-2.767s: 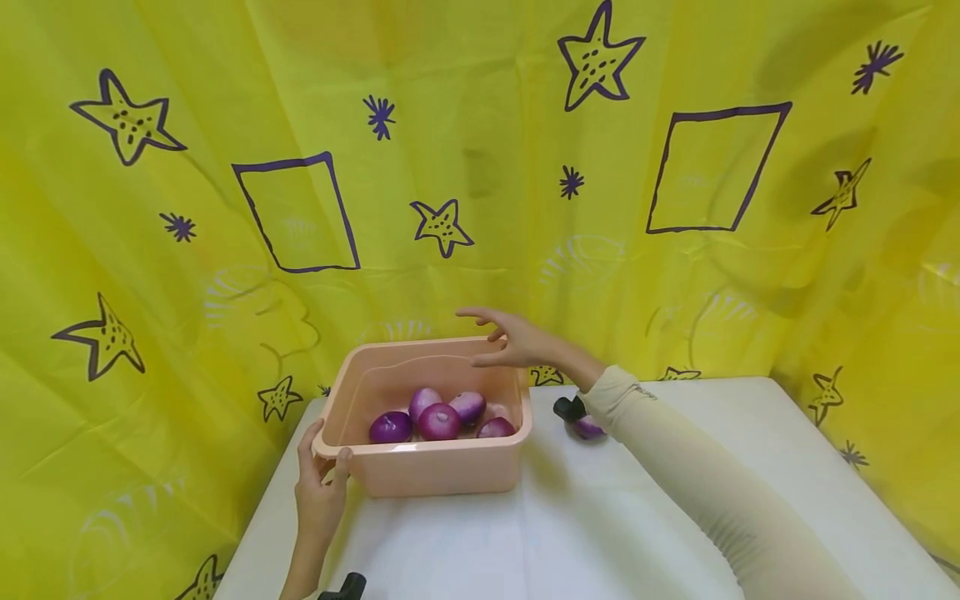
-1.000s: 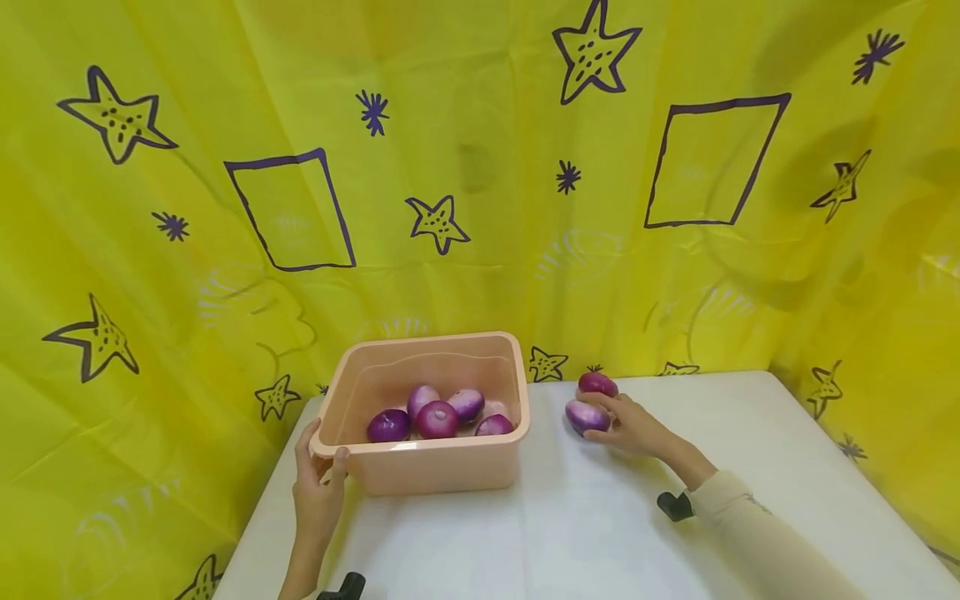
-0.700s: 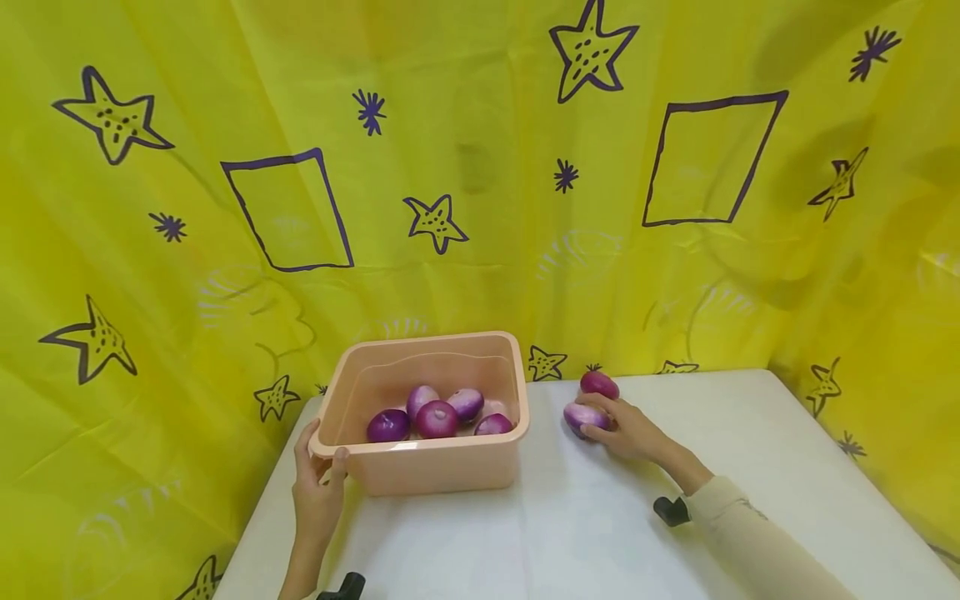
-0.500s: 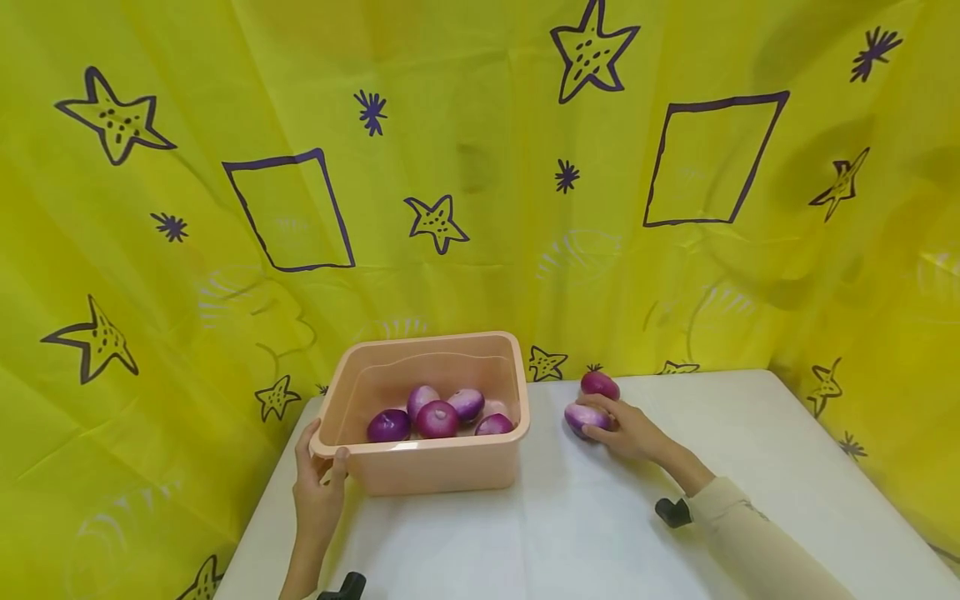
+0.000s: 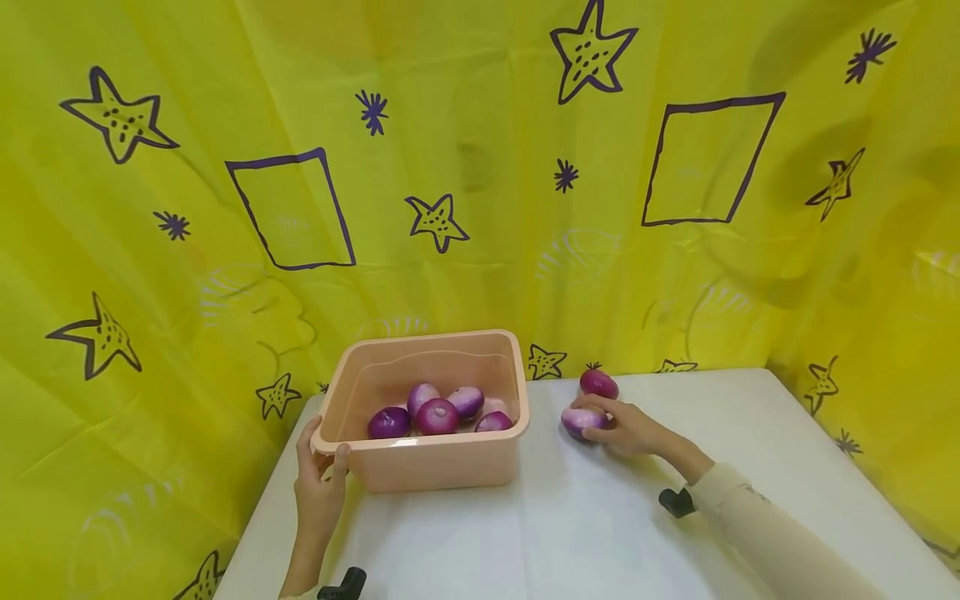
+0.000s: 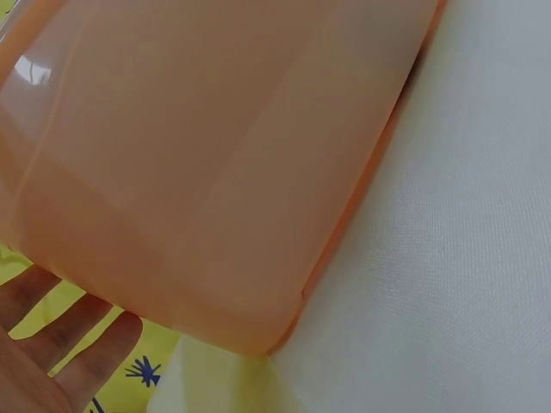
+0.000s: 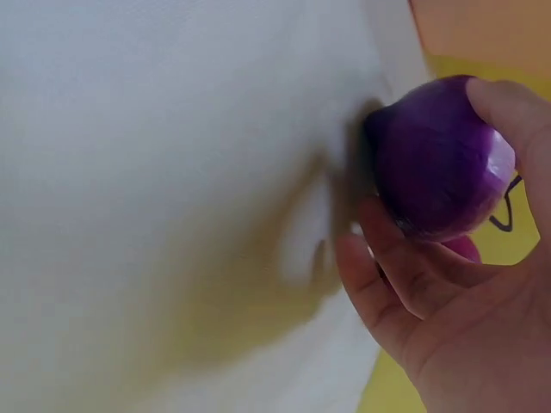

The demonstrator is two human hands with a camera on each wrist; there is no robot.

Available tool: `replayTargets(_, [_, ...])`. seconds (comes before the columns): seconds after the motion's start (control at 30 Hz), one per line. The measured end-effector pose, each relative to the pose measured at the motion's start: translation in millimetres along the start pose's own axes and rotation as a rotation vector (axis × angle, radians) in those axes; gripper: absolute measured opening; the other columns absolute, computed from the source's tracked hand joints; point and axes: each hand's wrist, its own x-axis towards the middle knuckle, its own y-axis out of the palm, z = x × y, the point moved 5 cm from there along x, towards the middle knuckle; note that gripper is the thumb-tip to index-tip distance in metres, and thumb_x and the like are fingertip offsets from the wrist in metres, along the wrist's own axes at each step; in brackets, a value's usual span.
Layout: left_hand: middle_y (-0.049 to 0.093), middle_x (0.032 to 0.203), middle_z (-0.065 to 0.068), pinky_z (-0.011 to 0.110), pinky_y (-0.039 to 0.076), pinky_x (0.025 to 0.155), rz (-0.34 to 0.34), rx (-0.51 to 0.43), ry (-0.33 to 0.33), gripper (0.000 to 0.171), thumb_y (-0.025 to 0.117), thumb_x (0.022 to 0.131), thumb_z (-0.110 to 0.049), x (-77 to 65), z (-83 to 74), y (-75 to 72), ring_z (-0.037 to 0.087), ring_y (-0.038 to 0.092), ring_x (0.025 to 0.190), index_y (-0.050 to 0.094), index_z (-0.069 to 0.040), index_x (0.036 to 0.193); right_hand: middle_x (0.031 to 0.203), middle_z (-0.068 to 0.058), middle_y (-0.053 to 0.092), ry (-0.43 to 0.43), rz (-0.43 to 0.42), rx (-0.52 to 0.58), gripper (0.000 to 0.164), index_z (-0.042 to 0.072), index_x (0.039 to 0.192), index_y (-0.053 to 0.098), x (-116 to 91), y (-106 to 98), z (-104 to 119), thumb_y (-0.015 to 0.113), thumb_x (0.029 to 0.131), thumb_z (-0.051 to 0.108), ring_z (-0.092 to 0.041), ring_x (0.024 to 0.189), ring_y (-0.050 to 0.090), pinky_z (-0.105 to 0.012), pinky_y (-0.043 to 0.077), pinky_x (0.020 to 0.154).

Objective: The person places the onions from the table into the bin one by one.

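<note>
My left hand (image 5: 318,496) grips the front left corner of a peach plastic tub (image 5: 435,467), thumb over the rim. Its fingers (image 6: 99,348) show at the tub's wall in the left wrist view. To the right of the tub, my right hand (image 5: 633,429) holds a purple onion (image 5: 581,422) between thumb and fingers, low over the table. In the right wrist view the thumb lies on one side of this onion (image 7: 439,163) and the fingers on the other. Just behind it sits a second, redder onion (image 5: 598,383). Several purple onions (image 5: 438,417) lie inside the tub.
A white cloth covers the table (image 5: 585,533). Yellow curtain (image 5: 495,275) with dark star drawings hangs close behind and at both sides. The tub stands near the table's back left, its right wall between the held onion and the onions inside.
My right hand has come from over the tub's back right rim down to the onion on the table and taken hold of it. The onion has shifted slightly left. My left hand stays at the tub.
</note>
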Motion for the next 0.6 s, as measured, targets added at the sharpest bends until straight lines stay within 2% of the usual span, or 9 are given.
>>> replayTargets(0.03, [0.042, 0.159, 0.016, 0.011, 0.049, 0.080, 0.000, -0.001, -0.001, 0.063, 0.056, 0.106, -0.028, 0.1, -0.3, 0.0, 0.017, 0.057, 0.113, 0.025, -0.029, 0.161, 0.133, -0.014, 0.064, -0.009, 0.021, 0.003, 0.041, 0.019, 0.135, 0.062, 1, -2, 2, 0.073, 0.096, 0.026, -0.033, 0.112, 0.061, -0.061, 0.050, 0.098])
replayTargets(0.13, [0.041, 0.160, 0.016, 0.010, 0.048, 0.080, 0.001, -0.008, 0.000, 0.063, 0.056, 0.106, -0.029, 0.5, -1.2, -0.2, 0.024, 0.058, 0.116, 0.025, -0.028, 0.161, 0.131, -0.014, 0.064, -0.045, 0.056, 0.014, 0.042, 0.016, 0.135, 0.063, 5, -12, 11, 0.075, 0.095, 0.024, -0.030, 0.105, 0.060, -0.050, 0.054, 0.091])
replayTargets(0.27, [0.041, 0.160, 0.016, 0.009, 0.047, 0.080, 0.003, -0.019, 0.001, 0.063, 0.056, 0.106, -0.030, 1.2, -0.7, -0.1, 0.030, 0.058, 0.119, 0.025, -0.029, 0.161, 0.128, -0.013, 0.063, -0.092, 0.035, 0.053, 0.044, 0.013, 0.134, 0.064, 10, -30, 27, 0.077, 0.093, 0.018, -0.026, 0.101, 0.056, -0.040, 0.052, 0.084])
replayTargets(0.4, [0.040, 0.160, 0.015, 0.009, 0.047, 0.080, 0.005, -0.016, -0.003, 0.064, 0.056, 0.106, -0.031, 1.0, -0.7, -0.3, 0.030, 0.058, 0.119, 0.024, -0.029, 0.161, 0.129, -0.014, 0.063, -0.121, -0.027, 0.067, 0.047, 0.009, 0.136, 0.063, 15, -51, 44, 0.078, 0.092, 0.014, -0.028, 0.102, 0.055, -0.039, 0.052, 0.083])
replayTargets(0.6, [0.042, 0.159, 0.016, 0.011, 0.048, 0.081, 0.002, -0.005, 0.006, 0.064, 0.056, 0.106, -0.029, -0.3, -2.5, -0.4, 0.031, 0.059, 0.117, 0.025, -0.028, 0.161, 0.134, -0.020, 0.058, -0.078, -0.166, 0.078, 0.050, 0.010, 0.139, 0.061, 20, -76, 60, 0.078, 0.092, 0.018, -0.033, 0.103, 0.060, -0.037, 0.058, 0.078])
